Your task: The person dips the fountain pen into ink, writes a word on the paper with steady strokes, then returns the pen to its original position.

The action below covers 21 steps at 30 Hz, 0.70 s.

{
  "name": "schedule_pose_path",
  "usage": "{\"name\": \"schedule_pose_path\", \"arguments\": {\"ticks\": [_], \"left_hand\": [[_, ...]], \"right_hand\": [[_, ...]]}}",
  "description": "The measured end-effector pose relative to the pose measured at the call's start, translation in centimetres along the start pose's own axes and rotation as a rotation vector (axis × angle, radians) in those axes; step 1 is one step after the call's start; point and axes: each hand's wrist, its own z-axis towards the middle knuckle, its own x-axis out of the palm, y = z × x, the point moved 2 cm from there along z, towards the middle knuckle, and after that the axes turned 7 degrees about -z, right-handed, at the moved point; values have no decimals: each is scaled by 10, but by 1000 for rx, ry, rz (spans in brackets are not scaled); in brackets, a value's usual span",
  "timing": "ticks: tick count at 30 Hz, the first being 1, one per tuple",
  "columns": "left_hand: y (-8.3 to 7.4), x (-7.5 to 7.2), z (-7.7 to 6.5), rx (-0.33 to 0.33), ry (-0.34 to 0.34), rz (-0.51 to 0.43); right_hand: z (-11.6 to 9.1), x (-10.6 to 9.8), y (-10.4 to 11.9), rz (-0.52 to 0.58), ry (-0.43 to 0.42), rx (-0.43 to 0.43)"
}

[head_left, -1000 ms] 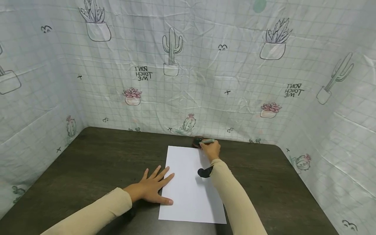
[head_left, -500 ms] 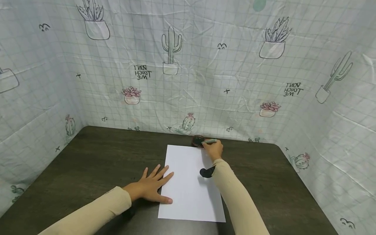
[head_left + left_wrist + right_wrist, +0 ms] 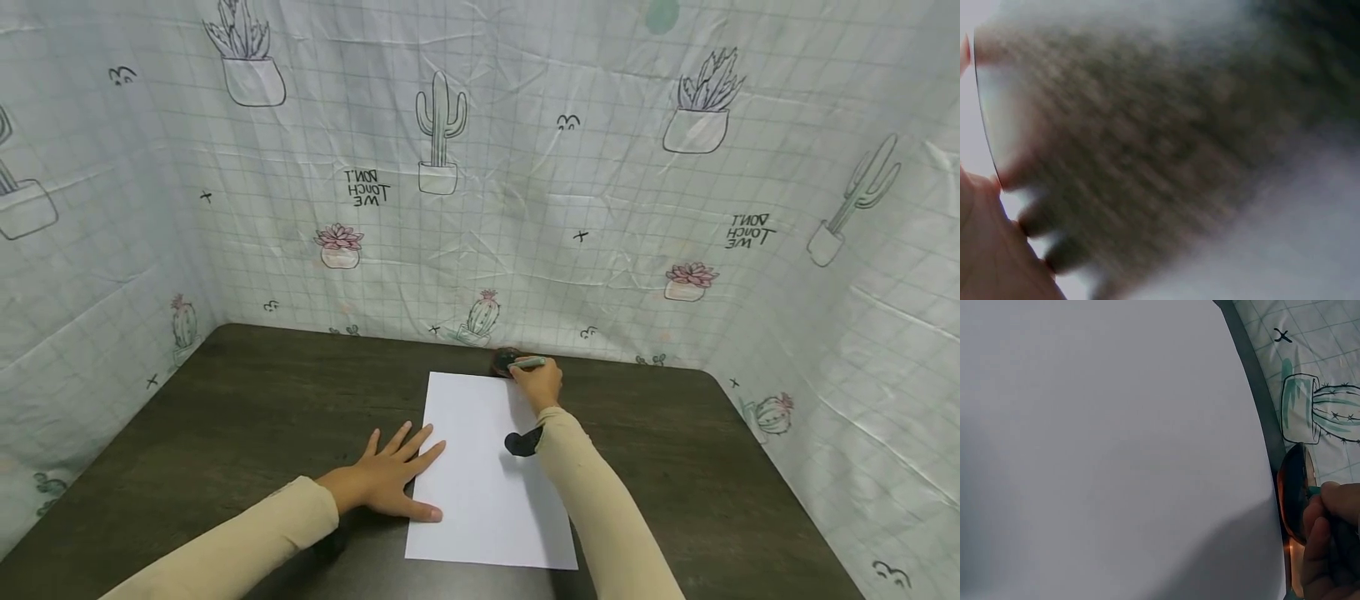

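The person's left hand (image 3: 386, 486) lies with fingers spread across the left edge of a white sheet of paper (image 3: 472, 492), which is flat on the dark table (image 3: 300, 392). The right hand (image 3: 540, 385) pinches a green pen (image 3: 531, 362) near the sheet's far right corner, just beside a dark round object (image 3: 504, 362); I can't tell whether they touch. Behind the table hangs a white cloth (image 3: 525, 192) printed with potted cacti.

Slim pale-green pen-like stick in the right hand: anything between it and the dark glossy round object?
Nothing visible except the fingers of the right hand, which hold the stick right by the dark object. Whether stick and object touch, I can't tell.
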Motion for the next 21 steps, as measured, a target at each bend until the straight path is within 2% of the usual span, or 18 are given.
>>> {"name": "schedule_pose_path", "arguments": {"ticks": [8,21], "left_hand": [[-1,0,0,-3,-2,1],[-1,-1,0,-6,8,-1]], "right_hand": [[1,-1,-3,6,-20,14],[0,-3,-5,51,-21,-32]]}}
